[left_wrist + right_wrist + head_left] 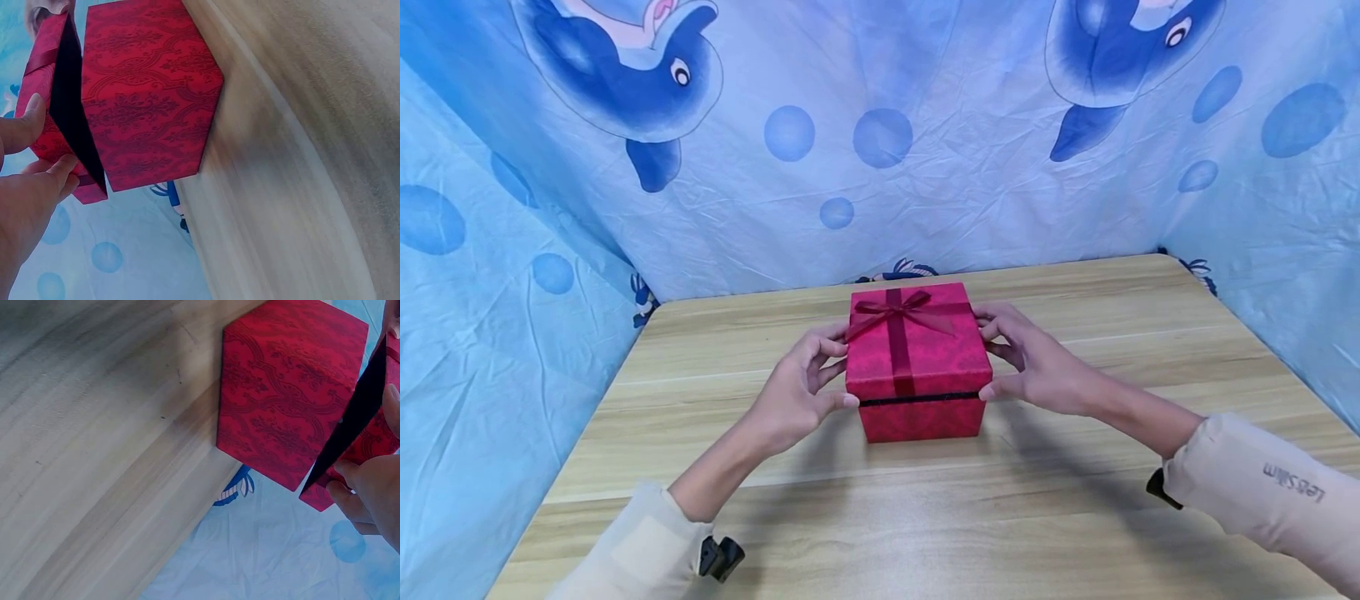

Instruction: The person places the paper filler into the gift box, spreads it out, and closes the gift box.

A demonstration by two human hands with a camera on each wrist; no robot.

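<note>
A red patterned gift box (925, 422) sits on the wooden table. Its red lid (943, 354) bears a dark red ribbon bow (901, 309) and is raised slightly off the base. Both wrist views show a dark gap between lid and base, wider at the far side. My left hand (793, 390) grips the lid's left side, thumb at the near corner and fingers farther back. On the right side, my right hand (1041, 367) holds the lid the same way. The inside of the base is hidden under the lid.
The wooden table (700, 367) reaches back to a blue curtain (970, 192) printed with dolphins and bubbles. More blue curtain hangs along the left and right sides. A small black device (721, 558) is worn at my left sleeve, another dark one (1163, 487) at my right.
</note>
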